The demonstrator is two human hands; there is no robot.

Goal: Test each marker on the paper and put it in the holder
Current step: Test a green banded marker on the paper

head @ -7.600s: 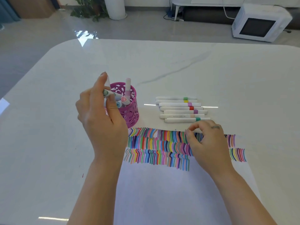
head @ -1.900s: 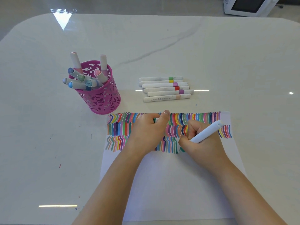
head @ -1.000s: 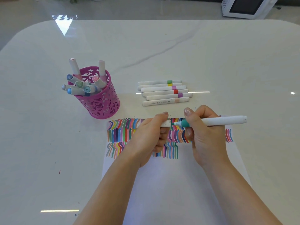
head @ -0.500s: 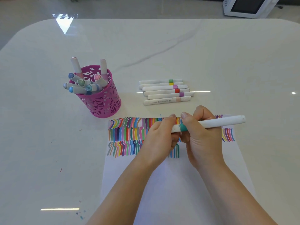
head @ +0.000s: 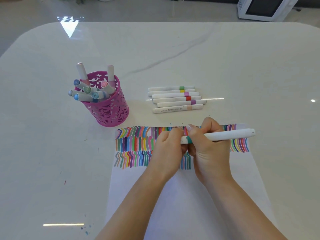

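Both hands meet over the striped far part of the paper [head: 190,196] on the worktop [head: 207,58].

Right hand [head: 210,150]: fingers curled round the white marker [head: 225,135] just right of its teal band. The barrel lies level and points right.

Left hand [head: 168,146]: fingers closed on the marker's cap end. The tip is hidden from us.

The rightmost strokes [head: 187,161] of the near row look teal-green like the band. So we judge the test done and the cap going on, though a pull-off would look much the same.

The pink holder [head: 110,110] stands far-left of the paper, well apart from the hands, with several markers leaning in it. Six loose markers [head: 176,99] lie in a row just beyond the paper.

Next move, as we read it: seat the cap fully, free one hand, then carry the marker left. It should slot into a gap between the leaning ones without tipping the holder.
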